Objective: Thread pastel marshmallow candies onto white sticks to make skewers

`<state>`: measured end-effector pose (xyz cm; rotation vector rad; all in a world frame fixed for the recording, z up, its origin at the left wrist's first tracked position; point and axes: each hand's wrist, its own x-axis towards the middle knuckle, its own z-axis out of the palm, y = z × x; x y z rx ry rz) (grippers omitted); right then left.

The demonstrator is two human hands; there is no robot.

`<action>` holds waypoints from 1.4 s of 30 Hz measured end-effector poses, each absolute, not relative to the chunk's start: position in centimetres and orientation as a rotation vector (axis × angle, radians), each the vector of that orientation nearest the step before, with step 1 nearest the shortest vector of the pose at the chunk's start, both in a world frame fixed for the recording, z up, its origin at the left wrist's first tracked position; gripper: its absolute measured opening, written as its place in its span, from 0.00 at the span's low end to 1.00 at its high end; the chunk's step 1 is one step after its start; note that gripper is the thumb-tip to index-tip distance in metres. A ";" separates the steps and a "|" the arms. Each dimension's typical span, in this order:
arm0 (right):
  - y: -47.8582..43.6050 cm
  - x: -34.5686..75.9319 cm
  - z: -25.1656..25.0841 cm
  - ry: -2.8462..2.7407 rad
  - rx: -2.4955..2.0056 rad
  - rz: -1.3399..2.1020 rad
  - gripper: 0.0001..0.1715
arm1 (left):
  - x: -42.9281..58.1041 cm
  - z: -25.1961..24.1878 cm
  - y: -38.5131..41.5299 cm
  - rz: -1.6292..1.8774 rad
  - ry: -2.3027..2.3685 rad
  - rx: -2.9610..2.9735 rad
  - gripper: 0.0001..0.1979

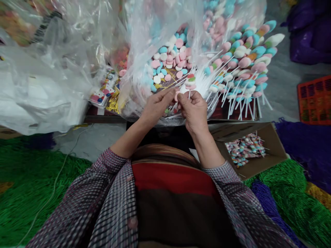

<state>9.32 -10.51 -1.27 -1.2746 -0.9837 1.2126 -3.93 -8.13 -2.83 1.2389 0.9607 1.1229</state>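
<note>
My right hand [194, 109] is closed around a white stick, with a short stack of candies [190, 82] in red, green, white and pink standing above its fingers. My left hand [157, 105] meets it at the fingertips, pinching a pink marshmallow [177, 95]. Just beyond both hands, loose pink, blue and white marshmallows [179, 55] lie in an opened clear plastic bag [137, 65]. Bare white sticks [201, 77] fan out beside my right hand. Farther right is a pile of finished marshmallow skewers [245, 62], their sticks pointing towards me.
White plastic bags [41, 89] cover the table's left side, near gold twist ties [113, 103]. A cardboard box [274, 148] of wrapped skewers stands low on the right. Green strands [33, 193] lie at the left, and an orange crate [314, 100] is at the far right.
</note>
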 end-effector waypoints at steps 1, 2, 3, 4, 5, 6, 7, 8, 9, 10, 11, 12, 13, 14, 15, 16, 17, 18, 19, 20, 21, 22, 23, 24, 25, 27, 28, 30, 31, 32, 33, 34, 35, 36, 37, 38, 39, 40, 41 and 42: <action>-10.5 9.3 -1.3 -0.984 -1.281 1.213 0.28 | -3.9 -2.7 -8.2 1.094 0.922 1.240 0.14; -10.4 9.4 -1.4 -0.988 -1.285 1.216 0.28 | -3.9 -2.6 -8.2 1.071 0.889 1.235 0.15; -10.4 9.4 -1.3 -0.994 -1.287 1.223 0.28 | -3.9 -2.6 -8.2 1.061 0.869 1.219 0.15; -10.4 9.5 -1.2 -1.004 -1.289 1.234 0.27 | -3.9 -2.6 -8.2 1.063 0.864 1.191 0.15; -10.5 9.6 -1.1 -1.016 -1.290 1.251 0.27 | -3.9 -2.7 -8.1 1.074 0.874 1.151 0.14; -10.6 9.8 -0.9 -1.028 -1.290 1.268 0.26 | -3.9 -2.9 -8.0 1.085 0.892 1.105 0.13; -10.9 10.0 -0.6 -1.035 -1.291 1.282 0.26 | -3.9 -3.0 -7.8 1.093 0.915 1.056 0.11; -11.2 10.2 -0.4 -1.033 -1.292 1.289 0.25 | -4.0 -3.1 -7.6 1.096 0.941 1.008 0.10; -11.7 10.5 -0.1 -1.027 -1.294 1.291 0.24 | -4.0 -3.1 -7.4 1.095 0.968 0.965 0.08; -12.3 10.7 0.2 -1.022 -1.301 1.297 0.23 | -4.1 -3.1 -7.2 1.096 0.993 0.929 0.07; -12.9 11.0 0.5 -1.028 -1.313 1.306 0.23 | -4.2 -3.0 -7.0 1.102 1.013 0.902 0.05; -13.7 11.3 0.8 -1.053 -1.332 1.326 0.23 | -4.3 -2.9 -6.9 1.113 1.025 0.882 0.05; -14.4 11.5 1.0 -1.100 -1.359 1.350 0.23 | -4.3 -2.9 -6.7 1.127 1.031 0.868 0.04; -15.1 11.7 1.1 -1.164 -1.386 1.367 0.24 | -4.3 -2.8 -6.6 1.139 1.030 0.856 0.04; -15.7 11.8 1.2 -1.231 -1.413 1.368 0.24 | -4.3 -2.8 -6.5 1.149 1.022 0.845 0.04; -16.2 11.9 1.2 -1.295 -1.437 1.350 0.24 | -4.3 -2.8 -6.4 1.153 1.009 0.833 0.05; -16.6 11.9 1.3 -1.348 -1.458 1.314 0.23 | -4.3 -2.8 -6.4 1.153 0.994 0.820 0.05; -16.8 11.9 1.3 -1.389 -1.474 1.270 0.23 | -4.2 -2.9 -6.4 1.152 0.982 0.809 0.06; -16.9 11.9 1.3 -1.420 -1.484 1.228 0.22 | -4.2 -3.0 -6.4 1.151 0.975 0.801 0.06; -16.9 11.9 1.3 -1.441 -1.488 1.193 0.21 | -4.2 -3.1 -6.3 1.153 0.974 0.797 0.06; -16.9 12.0 1.3 -1.457 -1.489 1.167 0.20 | -4.1 -3.2 -6.3 1.157 0.977 0.798 0.07; -16.8 12.0 1.3 -1.470 -1.488 1.152 0.20 | -4.1 -3.3 -6.3 1.165 0.984 0.802 0.08; -16.8 12.0 1.3 -1.482 -1.487 1.141 0.20 | -4.1 -3.5 -6.2 1.175 0.990 0.809 0.09; -16.8 12.1 1.3 -1.495 -1.487 1.132 0.20 | -4.1 -3.7 -6.2 1.184 0.997 0.817 0.10; -16.8 12.1 1.3 -1.509 -1.488 1.116 0.20 | -4.1 -3.8 -6.1 1.192 1.001 0.826 0.11; -16.9 12.1 1.2 -1.536 -1.498 1.077 0.21 | -4.1 -4.1 -6.1 1.205 1.004 0.852 0.13; -16.9 12.1 1.1 -1.542 -1.506 1.061 0.21 | -4.0 -4.2 -6.1 1.208 1.002 0.867 0.13; -17.0 12.1 1.0 -1.530 -1.524 1.045 0.21 | -3.8 -4.4 -6.2 1.210 0.998 0.900 0.12; -17.0 12.1 0.9 -1.517 -1.532 1.049 0.21 | -3.7 -4.4 -6.4 1.209 1.001 0.921 0.10; -17.0 12.1 0.9 -1.498 -1.537 1.060 0.21 | -3.6 -4.4 -6.5 1.210 1.011 0.949 0.08; -16.9 12.1 0.9 -1.476 -1.538 1.082 0.21 | -3.6 -4.3 -6.7 1.216 1.024 0.983 0.06; -16.9 12.1 1.0 -1.449 -1.538 1.114 0.20 | -3.5 -4.2 -6.9 1.230 1.039 1.026 0.04; -16.9 12.2 1.1 -1.417 -1.535 1.155 0.20 | -3.6 -4.0 -7.0 1.248 1.055 1.081 0.04; -16.9 12.2 1.2 -1.382 -1.532 1.204 0.21 | -3.7 -3.7 -7.2 1.266 1.072 1.146 0.04; -16.9 12.3 1.3 -1.344 -1.529 1.255 0.21 | -3.8 -3.5 -7.3 1.279 1.089 1.219 0.05; -16.9 12.5 1.5 -1.309 -1.527 1.302 0.22 | -4.1 -3.3 -7.4 1.282 1.106 1.298 0.05; -16.9 12.6 1.7 -1.280 -1.525 1.341 0.23 | -4.3 -3.1 -7.5 1.272 1.123 1.377 0.06; -16.9 12.7 1.9 -1.255 -1.524 1.365 0.23 | -4.5 -3.0 -7.5 1.255 1.138 1.448 0.07; -16.9 12.7 2.1 -1.239 -1.523 1.382 0.23 | -4.7 -2.9 -7.5 1.242 1.145 1.504 0.07; -16.9 12.7 2.3 -1.226 -1.526 1.387 0.23 | -4.7 -3.0 -7.5 1.242 1.140 1.540 0.07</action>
